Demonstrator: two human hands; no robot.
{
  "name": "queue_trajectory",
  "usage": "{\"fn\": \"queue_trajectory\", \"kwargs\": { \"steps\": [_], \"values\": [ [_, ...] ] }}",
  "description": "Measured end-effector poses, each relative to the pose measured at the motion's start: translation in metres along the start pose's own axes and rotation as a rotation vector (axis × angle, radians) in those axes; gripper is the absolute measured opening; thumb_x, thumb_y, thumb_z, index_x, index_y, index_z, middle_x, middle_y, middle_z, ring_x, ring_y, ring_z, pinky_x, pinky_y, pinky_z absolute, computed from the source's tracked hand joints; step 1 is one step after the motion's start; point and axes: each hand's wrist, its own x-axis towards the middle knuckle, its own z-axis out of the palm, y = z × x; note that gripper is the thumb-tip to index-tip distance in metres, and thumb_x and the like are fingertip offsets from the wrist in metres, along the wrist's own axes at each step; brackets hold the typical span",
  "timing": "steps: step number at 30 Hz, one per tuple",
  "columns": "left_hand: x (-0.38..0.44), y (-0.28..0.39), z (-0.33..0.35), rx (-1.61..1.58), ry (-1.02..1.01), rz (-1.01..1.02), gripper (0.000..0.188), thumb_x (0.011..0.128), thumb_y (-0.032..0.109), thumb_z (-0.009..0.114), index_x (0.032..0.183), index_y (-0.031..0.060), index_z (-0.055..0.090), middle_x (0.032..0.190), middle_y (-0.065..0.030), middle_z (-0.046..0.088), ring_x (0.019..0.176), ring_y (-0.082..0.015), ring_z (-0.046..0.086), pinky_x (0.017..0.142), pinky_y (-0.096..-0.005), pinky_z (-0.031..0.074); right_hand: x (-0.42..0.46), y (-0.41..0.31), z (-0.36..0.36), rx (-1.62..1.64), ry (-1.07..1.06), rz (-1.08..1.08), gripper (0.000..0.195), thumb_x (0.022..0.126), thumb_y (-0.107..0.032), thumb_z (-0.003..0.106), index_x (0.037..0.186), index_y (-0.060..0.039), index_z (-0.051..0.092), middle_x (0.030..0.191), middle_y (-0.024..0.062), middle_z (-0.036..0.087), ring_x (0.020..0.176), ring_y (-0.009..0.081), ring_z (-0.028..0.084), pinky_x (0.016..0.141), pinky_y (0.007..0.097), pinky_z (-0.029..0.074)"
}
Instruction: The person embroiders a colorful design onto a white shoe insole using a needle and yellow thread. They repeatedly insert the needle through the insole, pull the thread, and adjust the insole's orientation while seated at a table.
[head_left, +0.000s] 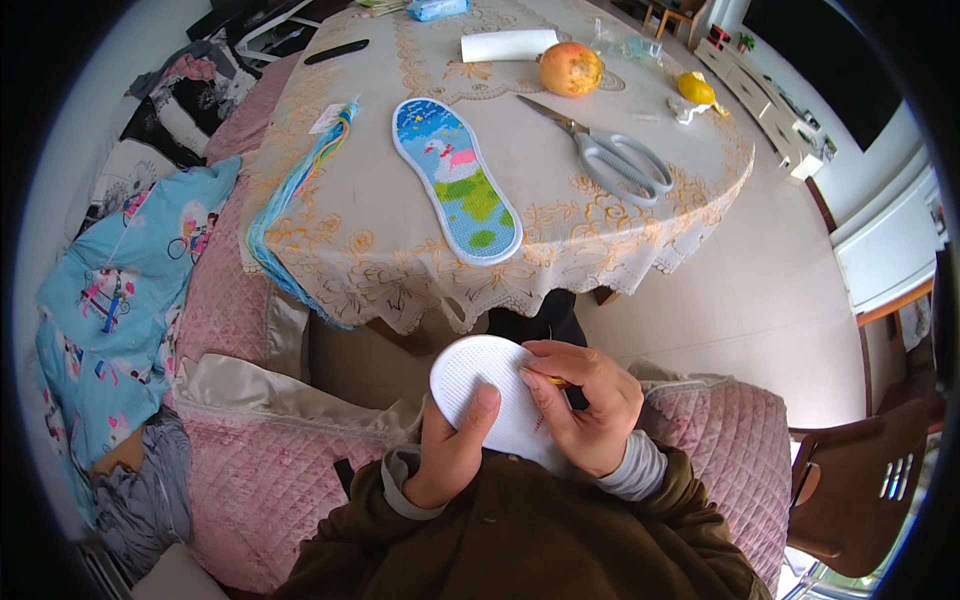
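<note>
My left hand (457, 442) holds a white perforated shoe insole (480, 367) from its left side, thumb on top. At the insole's right edge, my right hand (589, 405) has its thumb and index finger pinched together; what lies between the fingertips is too small to tell. A yellow ring-like item shows at a finger of that hand. A few reddish stitches mark the insole beside it. On the table ahead lies an insole embroidered with a white bird on blue and green (457, 180). Left of it, a skein of mostly blue embroidery threads (300, 180) hangs over the table edge.
The cloth-covered table (360, 202) also bears grey-handled scissors (622, 161), a pomegranate (570, 69), a white roll (510, 46), a yellow fruit (696, 88) and a black slim tool (337, 52). A pink quilted sofa cover (262, 480) surrounds me; a brown chair (855, 487) stands right.
</note>
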Motion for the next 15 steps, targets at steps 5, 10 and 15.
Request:
{"fn": "queue_trajectory", "kwargs": {
  "steps": [5, 10, 15],
  "values": [
    [0.003, 0.016, 0.007, 0.004, 0.168, 0.072, 0.027, 0.092, 0.02, 0.052, 0.102, -0.004, 0.058, 0.089, -0.0056, 0.063, 0.077, -0.0082, 0.056, 0.067, -0.0226, 0.045, 0.0, -0.009, 0.007, 0.168, -0.012, 0.152, 0.014, 0.076, 0.0, 0.067, 0.085, 0.0002, 0.057, 0.087, 0.0129, 0.066, 0.06, 0.0149, 0.061, 0.053, 0.0244, 0.049],
    [-0.001, 0.01, -0.005, 0.033, 0.147, 0.037, 0.026, 0.092, 0.018, 0.05, 0.107, -0.0026, 0.054, 0.096, -0.0073, 0.061, 0.085, -0.0123, 0.057, 0.076, -0.0257, 0.044, 0.0, -0.009, 0.006, 0.368, -0.059, 0.384, 0.01, 0.081, -0.003, 0.064, 0.087, 0.0014, 0.057, 0.085, 0.0084, 0.066, 0.059, 0.0054, 0.057, 0.05, 0.0189, 0.045],
    [0.0, 0.014, -0.002, -0.021, 0.129, 0.048, 0.025, 0.092, 0.017, 0.05, 0.106, -0.0025, 0.054, 0.097, -0.0076, 0.061, 0.085, -0.0122, 0.057, 0.075, -0.0254, 0.044, -0.006, -0.005, 0.004, 0.463, -0.099, 0.507, 0.008, 0.083, -0.005, 0.063, 0.086, 0.0008, 0.059, 0.086, 0.005, 0.066, 0.053, 0.0001, 0.044, 0.046, 0.0168, 0.037]
  ]
}}
